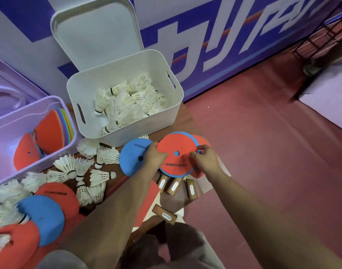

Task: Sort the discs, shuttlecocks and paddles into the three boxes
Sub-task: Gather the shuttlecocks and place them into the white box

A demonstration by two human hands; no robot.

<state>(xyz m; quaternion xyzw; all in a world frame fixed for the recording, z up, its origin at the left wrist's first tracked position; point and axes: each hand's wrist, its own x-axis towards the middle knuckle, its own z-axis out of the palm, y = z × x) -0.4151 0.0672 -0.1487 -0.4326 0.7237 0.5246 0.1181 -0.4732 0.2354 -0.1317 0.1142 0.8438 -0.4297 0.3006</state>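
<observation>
Step in hand, as I judge it: gathering discs into one stack for the purple box [30, 105] (the one with coloured discs already standing on edge inside). The left hand [156, 157] grips the left edge of the top red disc [176, 144], fingers curled over the rim. The right hand [206, 162] pinches the right edge, thumb and fingertips closed on it. The stack spans the gap between the two hands, held roughly flat, centre hole midway between the grips. A blue disc [186, 135] sits right under the red one, only its rim showing; a second red disc [202, 141] pokes out behind the right hand; I cannot tell whether that one is in the pinch or just lying there. A loose blue disc [133, 160] lies just beside the left hand, partly under it; contact unclear.

To do it well: square the edges before lifting so the lower discs don't slide out; keep thumbs on top and fingers below; lift clear of the paddle handles [174, 186] lying just beneath; carry left over the shuttlecocks [73, 167] without sweeping them. More discs [44, 216] wait at lower left; the white box [127, 134] holds shuttlecocks; a third box is not in view.
</observation>
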